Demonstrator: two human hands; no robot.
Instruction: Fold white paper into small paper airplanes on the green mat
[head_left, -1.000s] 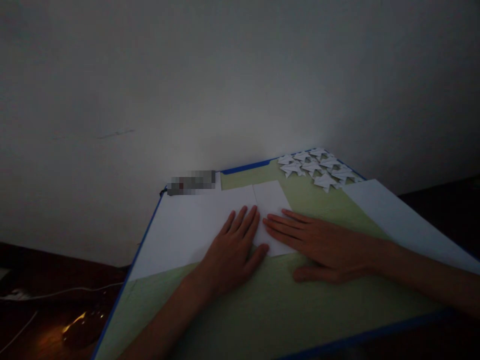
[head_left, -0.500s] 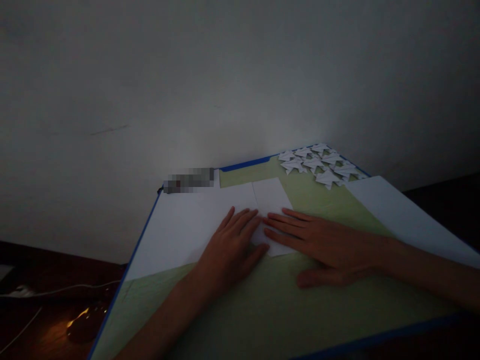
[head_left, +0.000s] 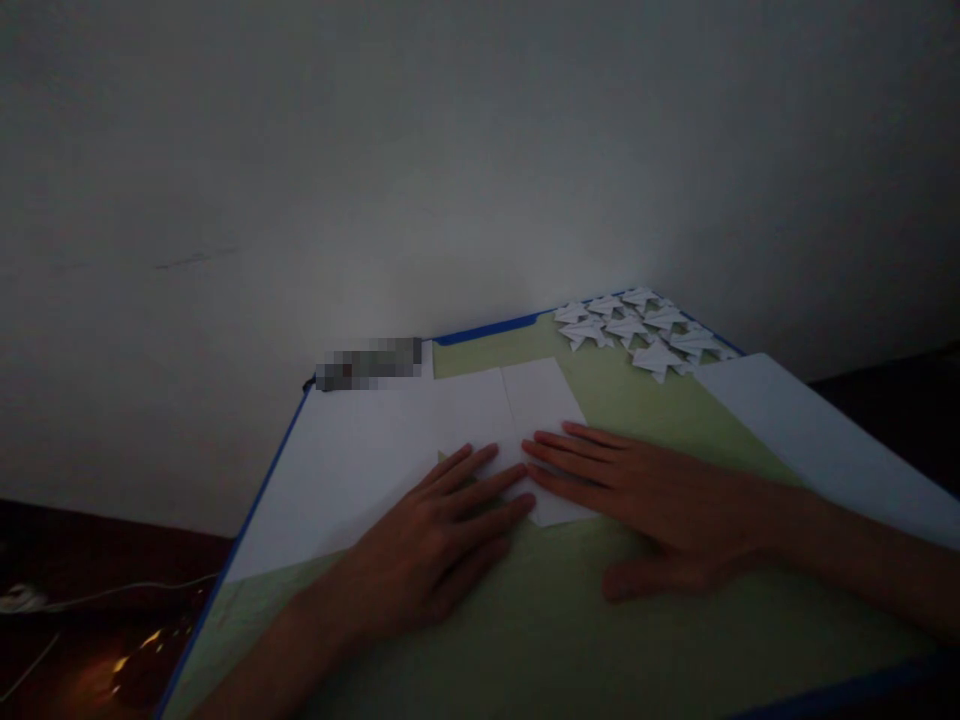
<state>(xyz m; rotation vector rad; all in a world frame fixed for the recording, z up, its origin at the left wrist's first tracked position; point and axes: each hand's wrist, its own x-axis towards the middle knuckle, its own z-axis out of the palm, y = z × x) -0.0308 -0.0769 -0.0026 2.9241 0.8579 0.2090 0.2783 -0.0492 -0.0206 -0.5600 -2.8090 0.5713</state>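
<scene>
A sheet of white paper [head_left: 544, 395] lies flat on the light green tabletop [head_left: 517, 620], with a vertical line like a crease or folded edge on it. My left hand [head_left: 431, 545] is open, its fingers spread over the near left part of this sheet. From the other side, my right hand [head_left: 660, 505] lies flat and open, fingertips on the sheet's near right part and thumb apart over the green surface. The fingertips of both hands almost meet and hide part of the paper. Neither hand grips anything.
White paper [head_left: 322, 470] covers the table's left side, a blurred-out object [head_left: 367, 364] behind it. Several folded white paper figures [head_left: 660, 358] sit at the far right corner. Another white sheet [head_left: 810, 430] lies at the right edge. A wall [head_left: 480, 180] stands behind; a cable [head_left: 127, 587] runs lower left.
My left hand has shifted left and toward me, its fingers now more spread. The right hand stays nearly in place on the paper. The view has moved slightly.
</scene>
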